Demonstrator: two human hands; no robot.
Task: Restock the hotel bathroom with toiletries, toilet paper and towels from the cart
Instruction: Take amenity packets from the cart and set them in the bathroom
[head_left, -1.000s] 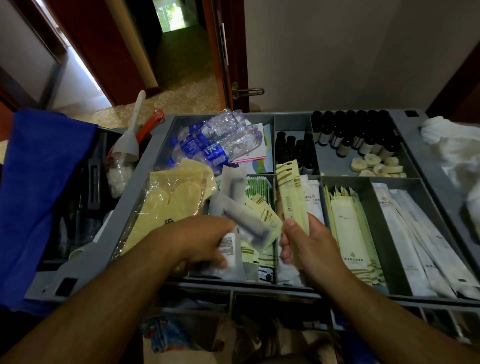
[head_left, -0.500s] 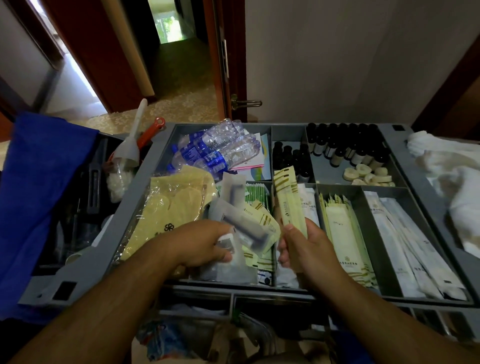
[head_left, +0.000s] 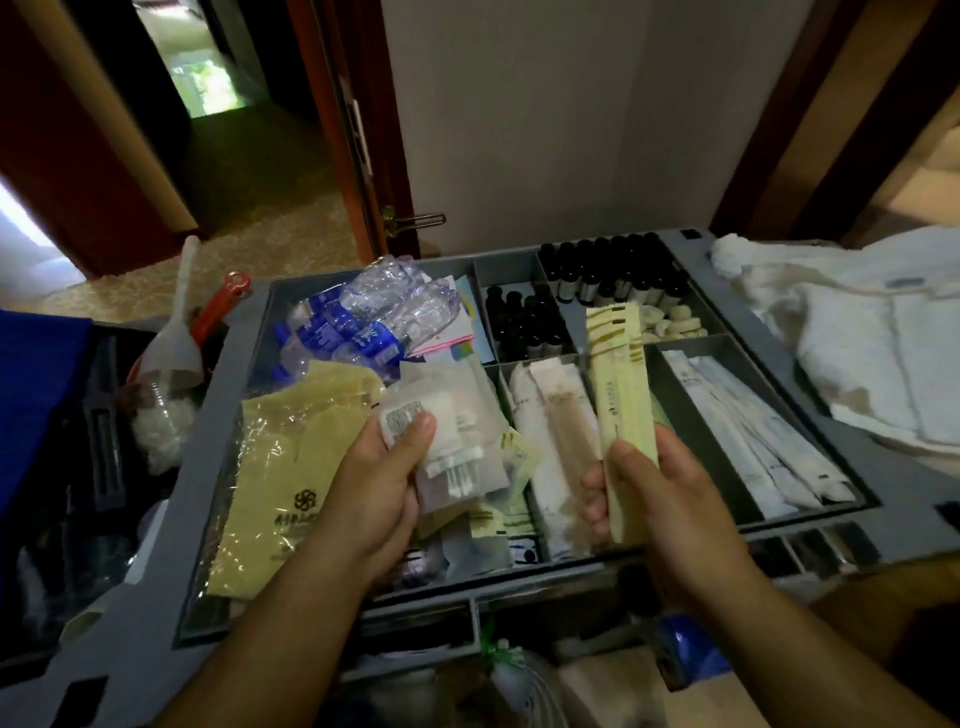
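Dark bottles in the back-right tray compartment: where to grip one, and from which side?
Pinch the black cap, coming straight down. The dark bottles stand upright, packed side by side against the grey tray walls, so only their tops are free; the near row looks easiest. Both hands are full: left hand grips clear packets, right hand grips cream sachets.

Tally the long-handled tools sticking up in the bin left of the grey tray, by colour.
White tool: 1
Orange-red tool: 1
Total: 2
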